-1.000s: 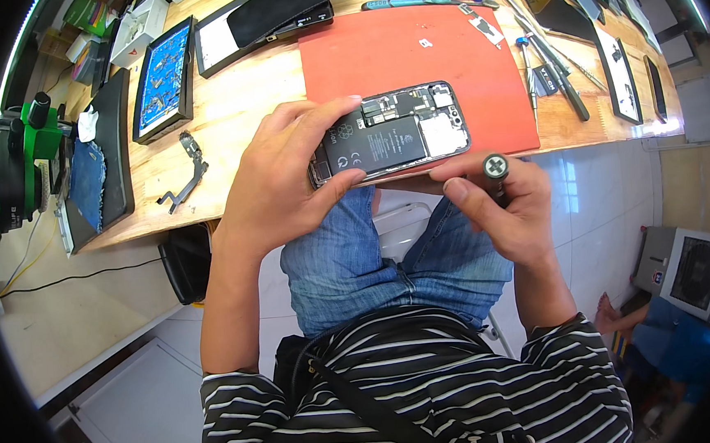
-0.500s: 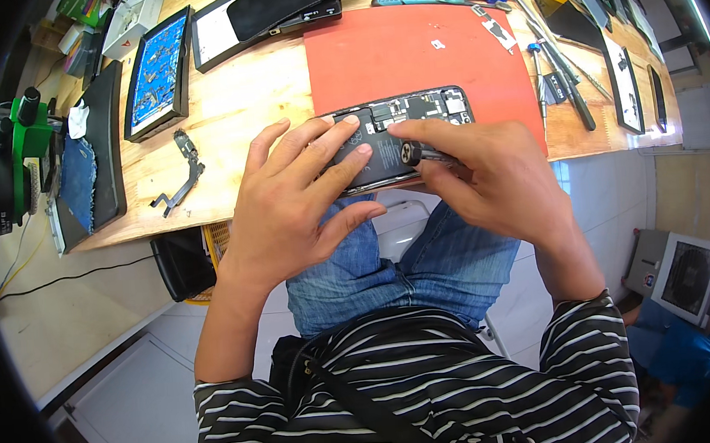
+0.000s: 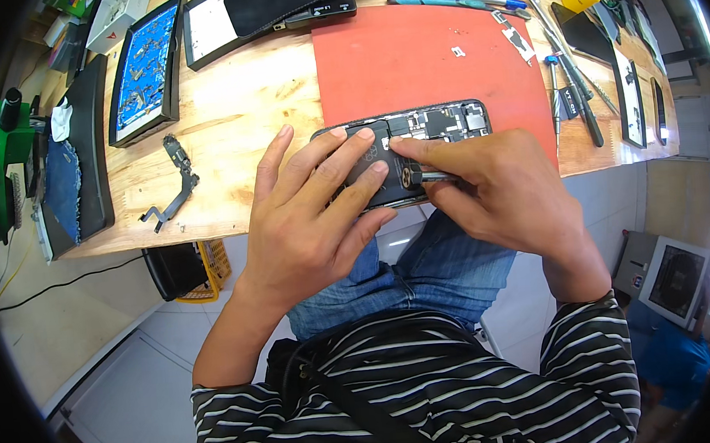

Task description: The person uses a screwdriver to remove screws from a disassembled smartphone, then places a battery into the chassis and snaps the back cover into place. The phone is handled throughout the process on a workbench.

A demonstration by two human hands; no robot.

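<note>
An opened phone point(image 3: 475, 119) lies at the table's near edge, its circuit board and black battery point(image 3: 386, 188) exposed. My left hand point(image 3: 308, 204) is open, fingers spread, with fingertips lying on the battery side of the phone. Over the phone's right half, my right hand point(image 3: 513, 190) is closed around a small screwdriver point(image 3: 413, 176), whose round dark end cap pokes out between thumb and palm. My right index fingertip presses on the phone near the battery's upper edge. The screwdriver's tip is hidden by the hand.
Under the phone's far side lies a red mat point(image 3: 410, 61) with small metal parts point(image 3: 517, 45). A loose flex cable part point(image 3: 180, 172) sits to the left. Beyond it stands a blue-lined parts tray point(image 3: 146, 76). Tweezers and screwdrivers point(image 3: 581, 99) lie at the right.
My view has shifted slightly, so the table things sit a little differently in the picture. Both hands stay on the phone; my right hand still holds the screwdriver, its shaft more level now.
</note>
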